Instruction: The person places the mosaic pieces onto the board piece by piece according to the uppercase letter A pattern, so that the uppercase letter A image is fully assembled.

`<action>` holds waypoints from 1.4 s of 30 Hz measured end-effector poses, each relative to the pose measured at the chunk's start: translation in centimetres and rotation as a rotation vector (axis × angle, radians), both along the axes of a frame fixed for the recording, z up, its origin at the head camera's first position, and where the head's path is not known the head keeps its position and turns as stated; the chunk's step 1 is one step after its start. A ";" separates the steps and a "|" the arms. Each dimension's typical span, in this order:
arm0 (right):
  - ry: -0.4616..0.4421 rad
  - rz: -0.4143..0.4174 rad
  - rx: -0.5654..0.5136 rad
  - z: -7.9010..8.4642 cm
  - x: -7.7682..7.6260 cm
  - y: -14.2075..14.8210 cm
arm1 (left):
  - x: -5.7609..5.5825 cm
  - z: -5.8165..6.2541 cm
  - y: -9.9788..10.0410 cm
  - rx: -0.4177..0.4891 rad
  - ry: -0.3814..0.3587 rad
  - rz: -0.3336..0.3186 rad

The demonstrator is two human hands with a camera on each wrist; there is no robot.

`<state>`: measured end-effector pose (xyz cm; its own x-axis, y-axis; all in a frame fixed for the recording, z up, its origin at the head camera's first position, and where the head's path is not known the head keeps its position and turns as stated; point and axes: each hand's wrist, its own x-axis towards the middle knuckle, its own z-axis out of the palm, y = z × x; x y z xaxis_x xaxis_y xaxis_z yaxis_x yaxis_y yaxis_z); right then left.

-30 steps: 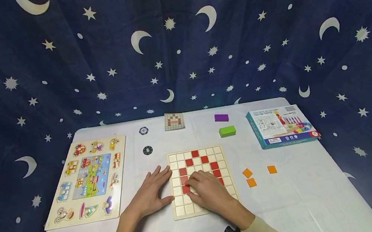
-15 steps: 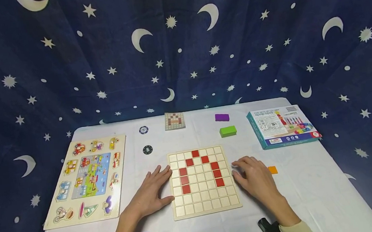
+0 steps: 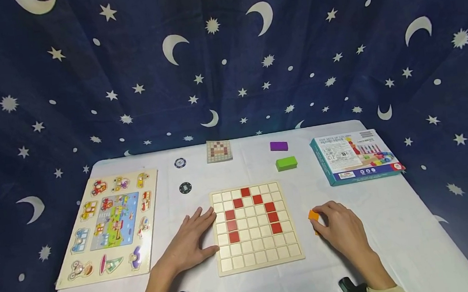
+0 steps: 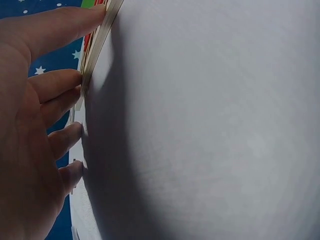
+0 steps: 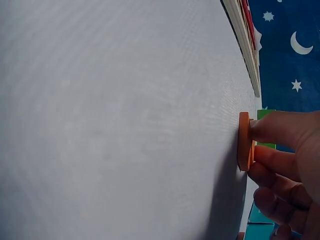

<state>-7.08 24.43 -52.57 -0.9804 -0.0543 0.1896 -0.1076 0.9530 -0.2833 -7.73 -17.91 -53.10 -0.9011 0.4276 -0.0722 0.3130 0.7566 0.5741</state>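
In the head view my left hand rests with its fingers spread and the fingertips and thumb at the left edge of a square wooden grid board. Several red square tiles form an arch among the board's cream squares. To the right of the board, my right hand pinches an orange square tile between thumb and index finger, close to the tabletop. A bit of a second orange tile shows below the thumb. In the right wrist view the orange tile appears nearly edge-on at the fingertips.
Behind the board lie a pattern card, two poker chips, a purple block and a green block. A picture peg puzzle lies on the left, a boxed toy set at the back right.
My right hand has left the board, moved right and taken a pinch on an orange tile. The orange tile farther right is now hidden by the hand. My left hand has stayed put.
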 end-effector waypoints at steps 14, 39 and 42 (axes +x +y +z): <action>0.062 0.121 -0.026 0.8 -1.7 -3.5 | -0.1 0.0 0.2 0.007 -0.004 0.005; 0.014 0.458 0.014 0.1 -2.3 -16.0 | 0.0 -0.2 0.0 0.007 -0.003 0.005; 0.018 0.453 0.015 0.2 -2.4 -15.8 | 0.0 -0.2 -0.1 0.007 0.000 0.008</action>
